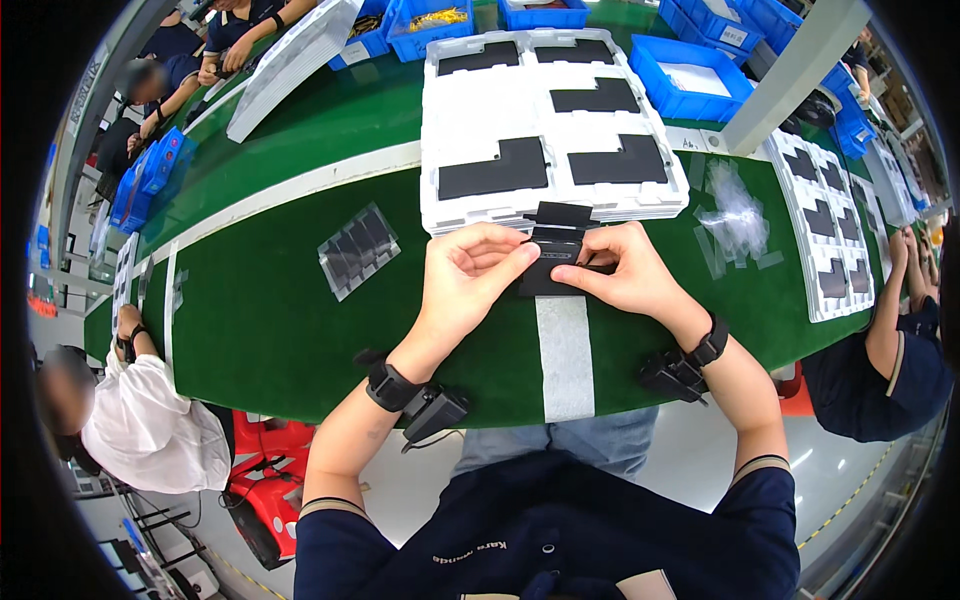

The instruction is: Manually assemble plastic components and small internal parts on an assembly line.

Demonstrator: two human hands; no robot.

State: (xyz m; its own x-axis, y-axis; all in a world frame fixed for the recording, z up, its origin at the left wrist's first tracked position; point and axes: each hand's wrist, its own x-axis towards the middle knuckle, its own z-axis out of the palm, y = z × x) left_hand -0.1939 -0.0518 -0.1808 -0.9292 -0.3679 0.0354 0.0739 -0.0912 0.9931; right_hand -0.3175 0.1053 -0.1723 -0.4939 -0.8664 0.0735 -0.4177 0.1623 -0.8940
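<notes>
My left hand [462,272] pinches the left edge of a flat black part [540,284] between thumb and fingers. On its other side my right hand [632,272] grips the same part, its thumb lying on the face. A dark flap or strip [563,214] sticks up at the far end of the part; whether it is joined on cannot be made out. Just beyond my fingers stands a stack of white trays [478,128], where several L-shaped black plates [497,170] lie in the top one. To the left is a clear sheet with dark rectangular pieces [358,250].
Scraps of clear film [735,215] are heaped on the green table [260,330] at the right. A pale strip [566,355] runs toward me. Blue bins [690,80] line the back, beside a slanted post [800,75]. Another tray [825,230] stands far right. Co-workers sit on both sides.
</notes>
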